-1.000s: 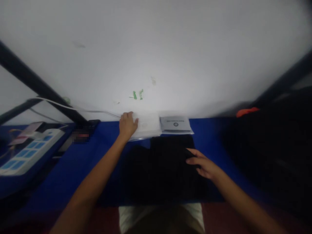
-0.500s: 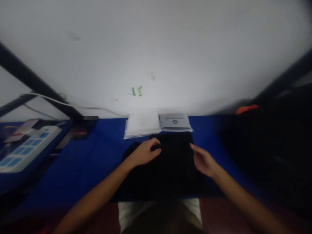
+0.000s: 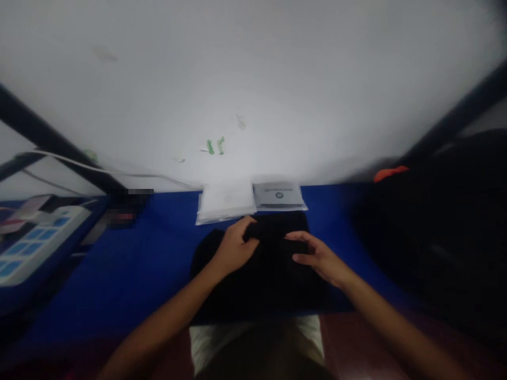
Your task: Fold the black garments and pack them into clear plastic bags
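Observation:
A black cloth item (image 3: 261, 285), seemingly a folded garment, lies on the blue tabletop (image 3: 130, 269) in front of me. Its folds are too dark to make out. My left hand (image 3: 237, 248) is on its upper left part, with thumb and fingers curled round a bunch of the black fabric. Over the right part of the cloth is my right hand (image 3: 320, 258), its thumb and fingers apart and nothing visible between them. Just beyond the cloth are a stack of white packets (image 3: 227, 200) in clear plastic and a grey printed packet (image 3: 279, 196).
A white power strip (image 3: 43, 243) with blue sockets lies at the left. A white cable (image 3: 158, 177) runs along the white wall (image 3: 253, 79). At the right rises a large black heap (image 3: 443, 237) with an orange item (image 3: 390, 173) at its edge. Dark frame bars slant on both sides.
My right hand has moved left over the cloth, and its thumb and fingers have spread. My left hand has closed round a bunch of fabric. The view has shifted slightly.

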Demonstrator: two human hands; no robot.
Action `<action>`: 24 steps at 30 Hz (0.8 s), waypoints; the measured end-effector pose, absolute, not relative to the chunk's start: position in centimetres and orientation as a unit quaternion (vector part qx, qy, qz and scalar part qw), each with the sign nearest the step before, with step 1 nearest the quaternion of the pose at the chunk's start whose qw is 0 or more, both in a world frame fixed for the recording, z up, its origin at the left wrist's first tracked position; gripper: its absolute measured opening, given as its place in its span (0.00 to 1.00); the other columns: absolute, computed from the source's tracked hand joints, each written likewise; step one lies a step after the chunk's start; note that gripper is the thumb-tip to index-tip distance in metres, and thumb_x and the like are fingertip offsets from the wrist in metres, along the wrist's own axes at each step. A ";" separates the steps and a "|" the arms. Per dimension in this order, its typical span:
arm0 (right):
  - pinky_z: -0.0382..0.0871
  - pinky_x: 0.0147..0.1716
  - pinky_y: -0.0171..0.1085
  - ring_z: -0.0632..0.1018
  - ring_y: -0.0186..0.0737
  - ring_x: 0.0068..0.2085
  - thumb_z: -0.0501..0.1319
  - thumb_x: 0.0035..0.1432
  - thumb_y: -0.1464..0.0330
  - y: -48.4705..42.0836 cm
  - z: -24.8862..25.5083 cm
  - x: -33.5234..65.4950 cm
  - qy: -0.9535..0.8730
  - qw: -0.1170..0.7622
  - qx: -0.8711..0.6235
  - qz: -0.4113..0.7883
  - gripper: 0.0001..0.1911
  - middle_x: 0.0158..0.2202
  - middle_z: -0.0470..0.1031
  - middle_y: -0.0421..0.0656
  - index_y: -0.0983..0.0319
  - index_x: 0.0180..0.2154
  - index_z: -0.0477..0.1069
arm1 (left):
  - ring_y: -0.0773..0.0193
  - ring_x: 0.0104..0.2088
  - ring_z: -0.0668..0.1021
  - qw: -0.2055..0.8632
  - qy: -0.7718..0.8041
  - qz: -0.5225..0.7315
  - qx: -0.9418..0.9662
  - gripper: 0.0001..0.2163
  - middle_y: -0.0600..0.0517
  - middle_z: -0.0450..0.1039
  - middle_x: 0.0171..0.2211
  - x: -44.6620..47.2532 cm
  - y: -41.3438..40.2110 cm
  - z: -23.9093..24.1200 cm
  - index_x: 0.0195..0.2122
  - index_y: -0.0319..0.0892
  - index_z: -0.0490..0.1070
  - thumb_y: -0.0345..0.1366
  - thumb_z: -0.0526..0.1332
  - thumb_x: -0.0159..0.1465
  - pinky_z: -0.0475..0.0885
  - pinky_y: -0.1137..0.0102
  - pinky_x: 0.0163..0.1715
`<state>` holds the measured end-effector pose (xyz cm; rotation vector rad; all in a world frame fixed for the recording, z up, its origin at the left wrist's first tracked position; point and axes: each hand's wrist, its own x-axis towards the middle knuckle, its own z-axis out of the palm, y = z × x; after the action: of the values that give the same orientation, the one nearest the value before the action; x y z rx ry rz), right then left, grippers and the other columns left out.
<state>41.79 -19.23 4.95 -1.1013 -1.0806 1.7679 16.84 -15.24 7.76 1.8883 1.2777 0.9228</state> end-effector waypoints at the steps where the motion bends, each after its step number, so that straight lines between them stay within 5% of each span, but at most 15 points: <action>1: 0.72 0.45 0.36 0.78 0.39 0.46 0.71 0.48 0.71 -19.3 4.9 42.1 -0.434 0.386 -0.441 0.684 0.24 0.48 0.76 0.40 0.55 0.48 0.72 | 0.59 0.34 0.75 0.361 0.501 0.380 0.689 0.09 0.54 0.74 0.32 15.3 -15.4 7.7 0.36 0.43 0.71 0.31 0.57 0.53 0.70 0.66 0.38; 7: 0.72 0.45 0.43 0.77 0.44 0.45 0.67 0.53 0.65 -19.2 4.8 44.8 -0.488 0.350 -0.504 0.621 0.22 0.47 0.76 0.42 0.55 0.50 0.69 | 0.58 0.37 0.77 0.466 0.523 0.508 0.502 0.16 0.53 0.75 0.37 5.8 -18.2 5.4 0.44 0.46 0.71 0.35 0.63 0.53 0.71 0.69 0.37; 10: 0.69 0.51 0.50 0.75 0.49 0.50 0.66 0.55 0.61 -19.1 4.8 45.9 -0.600 0.305 -0.539 0.506 0.21 0.50 0.73 0.45 0.55 0.51 0.69 | 0.53 0.44 0.76 0.411 0.525 0.506 0.547 0.16 0.49 0.76 0.43 3.7 -19.1 4.9 0.47 0.46 0.72 0.40 0.61 0.57 0.71 0.64 0.44; 14: 0.56 0.62 0.56 0.62 0.55 0.64 0.68 0.51 0.59 -19.2 5.1 46.2 -0.748 0.236 -0.514 0.349 0.31 0.64 0.59 0.48 0.52 0.56 0.66 | 0.52 0.51 0.73 0.221 0.506 0.374 0.745 0.16 0.48 0.72 0.50 5.4 -18.7 6.2 0.50 0.48 0.70 0.38 0.63 0.60 0.67 0.57 0.53; 18: 0.56 0.62 0.56 0.60 0.55 0.65 0.67 0.52 0.63 -19.5 5.6 45.6 -0.798 0.152 -0.485 0.323 0.34 0.66 0.55 0.49 0.52 0.60 0.62 | 0.50 0.58 0.67 0.185 0.363 0.179 0.895 0.23 0.46 0.66 0.58 9.8 -16.8 7.5 0.57 0.50 0.66 0.38 0.64 0.60 0.62 0.54 0.58; 24: 0.62 0.58 0.51 0.70 0.50 0.58 0.62 0.58 0.65 -19.0 6.1 46.0 -0.788 0.178 -0.487 0.332 0.15 0.59 0.67 0.48 0.55 0.48 0.70 | 0.59 0.41 0.75 0.195 0.319 0.098 0.922 0.08 0.49 0.75 0.40 12.5 -13.9 7.6 0.39 0.43 0.72 0.31 0.54 0.65 0.67 0.65 0.45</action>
<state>45.99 -19.01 6.10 -1.3775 -2.2300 0.9391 12.51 -13.90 7.56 2.5852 0.8932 0.2751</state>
